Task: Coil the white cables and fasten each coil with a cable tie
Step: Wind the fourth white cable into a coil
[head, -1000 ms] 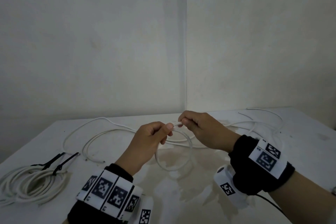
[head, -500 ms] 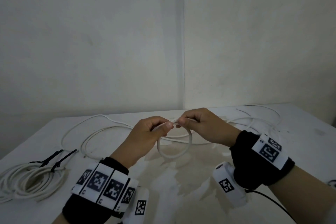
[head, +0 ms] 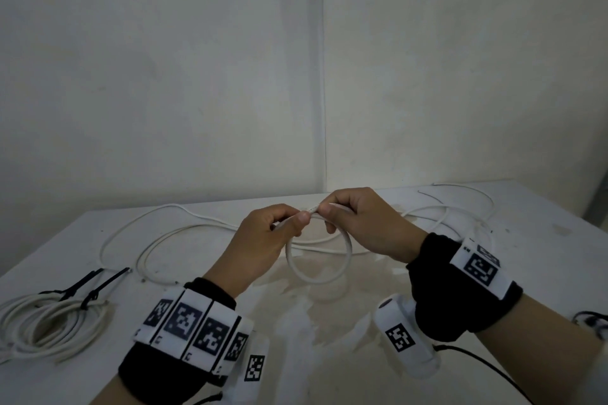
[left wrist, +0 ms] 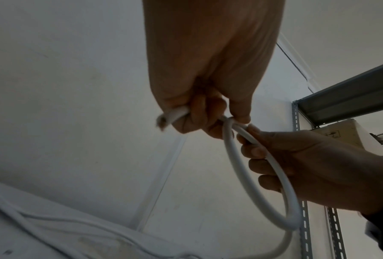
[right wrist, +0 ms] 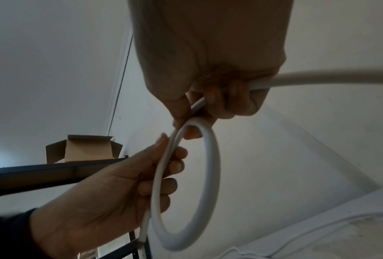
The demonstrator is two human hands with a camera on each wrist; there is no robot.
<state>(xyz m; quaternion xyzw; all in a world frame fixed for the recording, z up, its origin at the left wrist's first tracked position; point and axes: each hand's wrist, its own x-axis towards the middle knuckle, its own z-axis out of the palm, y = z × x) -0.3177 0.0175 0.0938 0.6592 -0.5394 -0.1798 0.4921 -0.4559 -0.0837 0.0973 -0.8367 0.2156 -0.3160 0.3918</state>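
Both hands hold one white cable above the table (head: 543, 250), bent into a small hanging loop (head: 345, 260). My left hand (head: 297, 219) pinches the cable near its cut end, which sticks out past the fingers (left wrist: 170, 117). My right hand (head: 324, 209) grips the cable where the loop crosses, fingers curled round it (right wrist: 221, 103). The rest of this cable (head: 171, 233) trails in loose curves over the table behind the hands. A finished white coil (head: 49, 325), bound with black cable ties (head: 95, 286), lies at the near left.
More loose white cable (head: 460, 204) lies at the far right of the table by the wall corner. A thin black wire (head: 589, 322) sits at the right edge. A metal rack (left wrist: 341, 98) carries a cardboard box (right wrist: 84, 149).
Both hands have risen slightly and drawn together. The hanging loop between them has become a little smaller. The coil at the left has not moved.
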